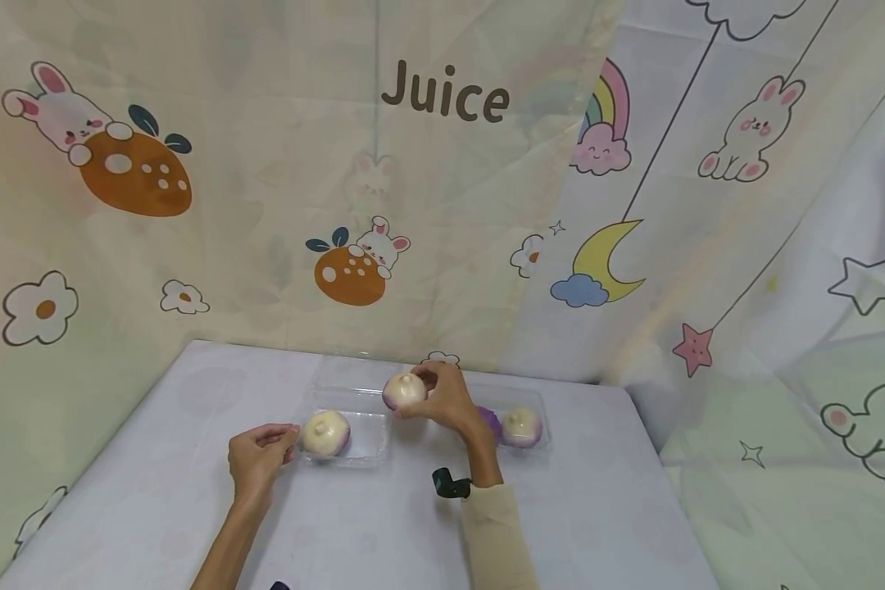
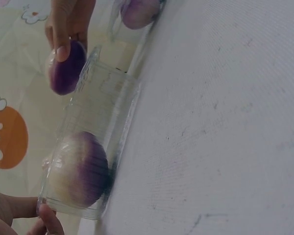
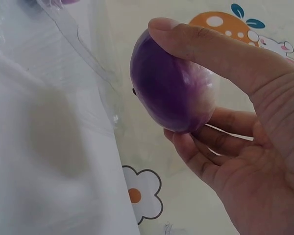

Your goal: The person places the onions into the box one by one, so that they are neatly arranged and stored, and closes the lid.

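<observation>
My right hand (image 1: 446, 400) holds a purple-and-white onion (image 1: 404, 393) between thumb and fingers, above the table. In the right wrist view, the thumb lies on the purple side of the onion (image 3: 169, 85), with fingers under its pale side. Below and to the left, a clear plastic box (image 1: 372, 438) stands with its lid tipped back. A second onion (image 1: 326, 434) sits in the left part of that box. My left hand (image 1: 256, 463) pinches the box's left rim between thumb and finger, seen closer in the left wrist view, where the hand (image 2: 12, 215) is partly cut off.
Another clear box (image 1: 546, 430) stands on the right, behind the right forearm. In it are an onion (image 1: 521, 427) and a purple thing (image 1: 489, 422) partly hidden by the wrist. A patterned curtain (image 1: 442, 205) hangs along the back of the white table (image 1: 369, 524).
</observation>
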Motion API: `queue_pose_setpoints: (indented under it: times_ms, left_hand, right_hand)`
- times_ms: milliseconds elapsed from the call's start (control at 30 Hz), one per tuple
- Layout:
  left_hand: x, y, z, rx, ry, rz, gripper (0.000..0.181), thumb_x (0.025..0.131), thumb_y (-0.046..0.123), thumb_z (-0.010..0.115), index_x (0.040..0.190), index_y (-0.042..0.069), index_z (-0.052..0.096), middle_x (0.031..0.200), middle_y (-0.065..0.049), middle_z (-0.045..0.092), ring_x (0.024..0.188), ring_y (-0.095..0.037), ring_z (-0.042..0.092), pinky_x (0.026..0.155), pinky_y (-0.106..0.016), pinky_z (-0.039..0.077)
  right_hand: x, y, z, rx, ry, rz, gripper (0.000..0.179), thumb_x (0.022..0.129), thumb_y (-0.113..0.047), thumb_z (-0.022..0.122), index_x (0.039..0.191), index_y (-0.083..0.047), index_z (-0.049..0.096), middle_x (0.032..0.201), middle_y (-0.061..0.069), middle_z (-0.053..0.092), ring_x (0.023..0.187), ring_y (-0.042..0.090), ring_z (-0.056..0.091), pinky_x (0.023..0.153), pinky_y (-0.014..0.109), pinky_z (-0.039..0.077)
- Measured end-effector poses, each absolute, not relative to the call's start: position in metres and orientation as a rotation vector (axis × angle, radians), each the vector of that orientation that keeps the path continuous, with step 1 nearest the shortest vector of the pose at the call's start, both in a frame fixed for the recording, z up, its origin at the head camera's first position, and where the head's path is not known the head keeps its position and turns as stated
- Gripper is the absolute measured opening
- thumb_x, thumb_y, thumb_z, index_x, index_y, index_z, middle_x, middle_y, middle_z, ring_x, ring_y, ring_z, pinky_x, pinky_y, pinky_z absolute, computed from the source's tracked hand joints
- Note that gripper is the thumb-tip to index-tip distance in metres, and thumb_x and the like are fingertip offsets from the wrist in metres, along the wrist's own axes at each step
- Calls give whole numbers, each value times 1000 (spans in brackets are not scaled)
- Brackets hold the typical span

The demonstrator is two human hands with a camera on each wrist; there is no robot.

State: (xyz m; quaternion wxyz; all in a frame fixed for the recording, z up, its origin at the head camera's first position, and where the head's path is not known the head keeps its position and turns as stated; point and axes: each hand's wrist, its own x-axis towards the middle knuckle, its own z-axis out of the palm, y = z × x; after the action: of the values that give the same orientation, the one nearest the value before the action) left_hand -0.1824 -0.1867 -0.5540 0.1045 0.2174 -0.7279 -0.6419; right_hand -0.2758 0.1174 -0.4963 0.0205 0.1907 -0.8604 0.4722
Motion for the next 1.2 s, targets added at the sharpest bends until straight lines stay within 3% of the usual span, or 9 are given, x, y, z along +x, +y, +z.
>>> queue_pose_setpoints:
  times_ms: [367, 833, 1033, 1200]
  left_hand:
    - [-182, -186, -553, 648, -2149, -1882, 24, 99, 6, 78, 114, -13, 75, 84, -7, 80, 64, -9, 71, 57, -19, 64]
    - [-182, -184, -554, 658, -2137, -1858, 22, 99, 5, 78, 111, -13, 76, 84, -7, 81, 66, -11, 73, 58, -19, 64]
    - [-181, -185, -555, 674, -2142, -1850, 22, 99, 5, 78, 112, -13, 76, 81, -6, 80, 65, -10, 72, 57, -20, 64]
    - [-182, -185, -555, 668, -2142, -1860, 23, 99, 5, 78, 113, -13, 76, 82, -5, 80, 65, -9, 72, 58, -20, 64]
  right_hand:
    - [-271, 110, -494, 618, -2689, 1454, 70, 63, -17, 107, 123, -2, 76, 114, 11, 78, 99, 24, 76, 88, 30, 66]
    - [-268, 106, -502, 661, -2706, 1460, 68, 64, -21, 107, 123, -6, 76, 114, 8, 80, 98, 16, 74, 92, 40, 66]
    - [-265, 106, -502, 677, -2717, 1464, 68, 64, -23, 107, 122, -4, 76, 115, 10, 80, 99, 20, 75, 94, 47, 67]
    - [-265, 106, -502, 680, -2729, 1443, 69, 64, -22, 107, 122, -4, 77, 116, 10, 80, 98, 17, 74, 94, 44, 67]
